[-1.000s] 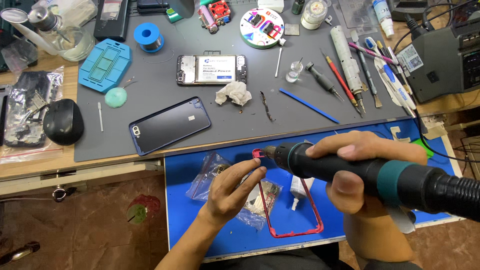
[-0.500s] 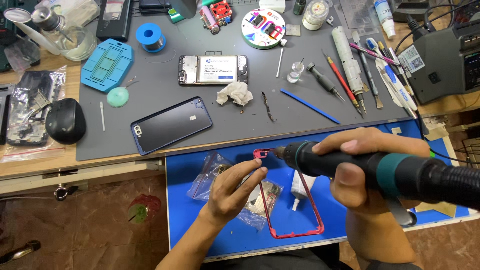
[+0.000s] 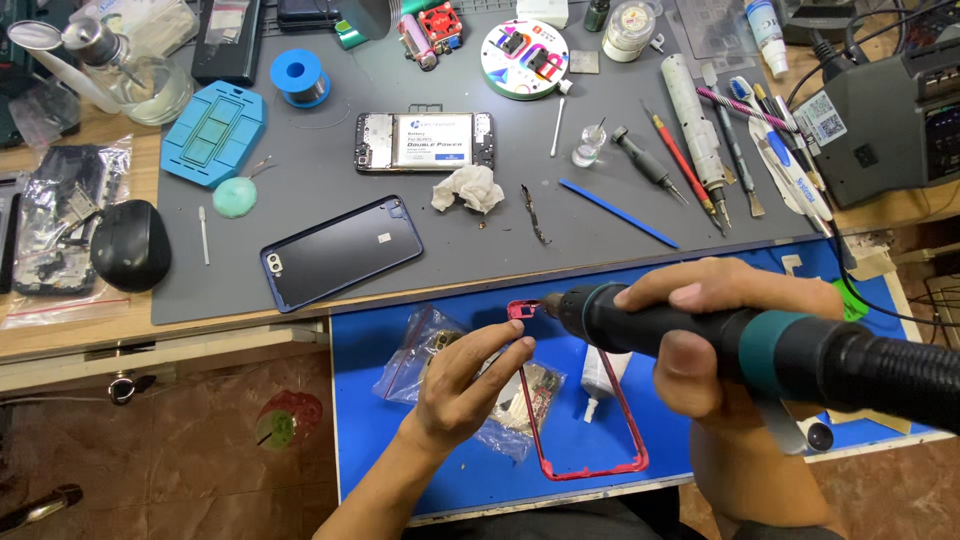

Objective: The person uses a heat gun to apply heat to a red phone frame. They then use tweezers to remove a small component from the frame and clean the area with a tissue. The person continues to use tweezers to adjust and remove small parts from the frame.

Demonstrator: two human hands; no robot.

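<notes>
My right hand (image 3: 715, 330) grips a thick black and teal hot-air handle (image 3: 700, 335) whose nozzle points at the top left corner of a red phone frame (image 3: 585, 440). The frame lies on a blue mat (image 3: 370, 400). My left hand (image 3: 465, 385) rests flat on the frame's left side with fingers spread, over a clear plastic bag (image 3: 420, 350) of small parts. A white glue tube (image 3: 600, 375) lies inside the frame.
On the grey mat (image 3: 470, 250) beyond lie a dark blue phone back cover (image 3: 340, 250), an opened phone (image 3: 425, 140), a crumpled tissue (image 3: 468, 188), screwdrivers and tweezers (image 3: 700, 130). A station box (image 3: 890, 110) stands at right, a black mouse (image 3: 130, 245) at left.
The hot-air handle has shifted slightly down and left along the frame's top corner. My left hand stays on the frame.
</notes>
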